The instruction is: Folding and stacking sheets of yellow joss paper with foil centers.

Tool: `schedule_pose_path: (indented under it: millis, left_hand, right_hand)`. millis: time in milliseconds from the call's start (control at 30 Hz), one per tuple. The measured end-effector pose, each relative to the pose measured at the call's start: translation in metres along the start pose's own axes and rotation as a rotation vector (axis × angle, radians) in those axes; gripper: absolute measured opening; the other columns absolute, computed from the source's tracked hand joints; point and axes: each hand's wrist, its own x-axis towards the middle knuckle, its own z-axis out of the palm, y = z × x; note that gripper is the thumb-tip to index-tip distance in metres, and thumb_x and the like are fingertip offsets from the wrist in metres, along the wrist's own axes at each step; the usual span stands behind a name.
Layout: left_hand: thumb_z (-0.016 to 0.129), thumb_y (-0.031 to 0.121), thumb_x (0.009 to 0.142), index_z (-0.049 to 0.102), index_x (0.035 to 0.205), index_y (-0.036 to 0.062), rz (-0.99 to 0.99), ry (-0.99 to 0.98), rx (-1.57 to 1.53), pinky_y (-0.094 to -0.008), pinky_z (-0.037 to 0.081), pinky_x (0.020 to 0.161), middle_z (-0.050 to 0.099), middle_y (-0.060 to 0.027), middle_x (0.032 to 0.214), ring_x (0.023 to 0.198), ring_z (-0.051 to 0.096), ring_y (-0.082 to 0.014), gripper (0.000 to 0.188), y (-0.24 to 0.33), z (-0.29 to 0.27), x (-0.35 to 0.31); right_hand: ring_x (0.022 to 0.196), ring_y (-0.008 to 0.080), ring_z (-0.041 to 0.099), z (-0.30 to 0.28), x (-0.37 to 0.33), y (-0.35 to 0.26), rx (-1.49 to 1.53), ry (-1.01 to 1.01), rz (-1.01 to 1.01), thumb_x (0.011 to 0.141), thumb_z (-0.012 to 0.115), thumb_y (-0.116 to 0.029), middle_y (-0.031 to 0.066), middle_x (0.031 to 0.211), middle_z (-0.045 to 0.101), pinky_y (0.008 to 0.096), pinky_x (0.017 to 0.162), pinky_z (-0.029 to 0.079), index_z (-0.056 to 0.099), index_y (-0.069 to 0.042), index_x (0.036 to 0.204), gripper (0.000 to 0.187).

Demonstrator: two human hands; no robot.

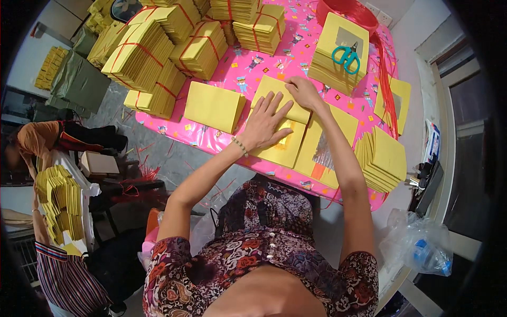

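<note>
Hands: left (262, 124) spread flat on yellow paper (300, 112) | right (303, 93) curled at far edge, grip unclear

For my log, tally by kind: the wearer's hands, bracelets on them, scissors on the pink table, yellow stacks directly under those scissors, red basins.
Hands, left hand and right hand: 2
Beaded bracelet: 1
Scissors: 1
Yellow stack under them: 1
Red basin: 1
Total: 6

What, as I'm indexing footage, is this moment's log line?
left hand: flat on yellow paper | right hand: at paper's far edge | scissors: on yellow stack
</note>
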Motion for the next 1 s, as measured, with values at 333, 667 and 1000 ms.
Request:
schedule_pose_path:
  millis: [333, 667, 1000]
  left_hand:
    - [0.051, 0.056, 0.092, 0.031, 0.151, 0.0176, -0.007, 0.01, -0.011, -0.0551, 0.02, 0.115, 0.029, -0.0219, 0.152, 0.141, 0.025, -0.0434, 0.073, 0.002, 0.002, 0.0]
    - [0.054, 0.054, 0.091, 0.032, 0.15, 0.0165, -0.014, 0.004, 0.007, -0.0551, 0.023, 0.114, 0.029, -0.0236, 0.152, 0.14, 0.025, -0.0458, 0.073, 0.003, 0.003, 0.001]
    - [0.055, 0.051, 0.088, 0.042, 0.143, 0.0098, -0.023, -0.019, 0.041, -0.0539, 0.024, 0.114, 0.03, -0.0252, 0.151, 0.14, 0.025, -0.0469, 0.07, 0.0, 0.001, -0.002]
  right_hand:
    - [0.094, 0.0338, 0.064, 0.003, -0.003, 0.002, 0.016, 0.058, -0.045, 0.091, 0.059, -0.023, 0.0189, 0.1, 0.066, 0.0416, 0.083, 0.049, 0.065, 0.0, 0.105, 0.028]
    - [0.103, 0.0348, 0.06, -0.008, -0.008, -0.017, -0.112, -0.024, 0.033, 0.09, 0.06, -0.022, 0.018, 0.103, 0.064, 0.0465, 0.09, 0.046, 0.065, -0.004, 0.111, 0.029]
    - [0.128, 0.037, 0.046, 0.026, -0.114, -0.067, -0.335, 0.309, -0.12, 0.092, 0.055, -0.014, 0.0191, 0.132, 0.053, 0.0492, 0.108, 0.033, 0.051, 0.0, 0.132, 0.043]
